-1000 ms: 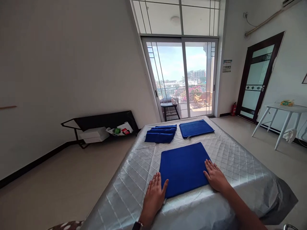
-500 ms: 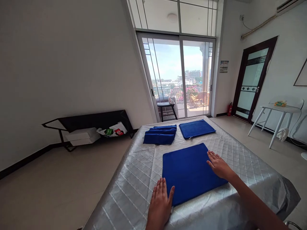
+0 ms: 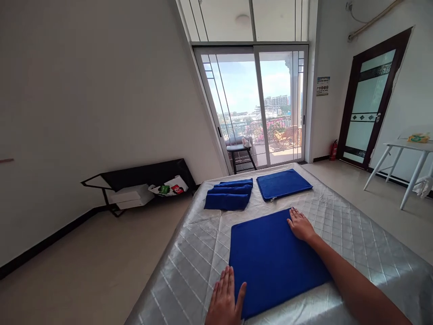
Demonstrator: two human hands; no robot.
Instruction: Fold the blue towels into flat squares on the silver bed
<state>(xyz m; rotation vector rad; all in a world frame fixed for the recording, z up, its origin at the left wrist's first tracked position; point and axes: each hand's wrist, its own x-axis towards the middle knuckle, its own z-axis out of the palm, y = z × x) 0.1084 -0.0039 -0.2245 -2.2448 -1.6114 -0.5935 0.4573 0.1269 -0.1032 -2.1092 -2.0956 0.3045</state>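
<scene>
A flat blue rectangular cloth piece [image 3: 270, 262], perhaps a cushion cover, lies spread in front of me on a silver quilted cover [image 3: 189, 271]. At its near left edge rests my left hand [image 3: 225, 298], fingers stretched out and thumb over the blue fabric. My right hand [image 3: 300, 225] lies flat along the far right edge, its fingertips by the corner. Neither hand grips anything. Beyond the piece are a second flat blue piece [image 3: 284, 184] with a small white tag, and several folded blue cloths [image 3: 228, 195] overlapping in a row.
Along the left wall stands a low black rack [image 3: 145, 174] with white boxes [image 3: 130, 197] and a printed bag [image 3: 169, 186]. Sliding glass doors [image 3: 253, 108] are behind the covered surface. At right are a white table [image 3: 411, 146], a dark-framed door [image 3: 375, 99] and a fire extinguisher [image 3: 333, 150].
My right hand has slid a little toward the far corner of the blue piece. The left hand stays at the left edge. The view has shifted slightly.
</scene>
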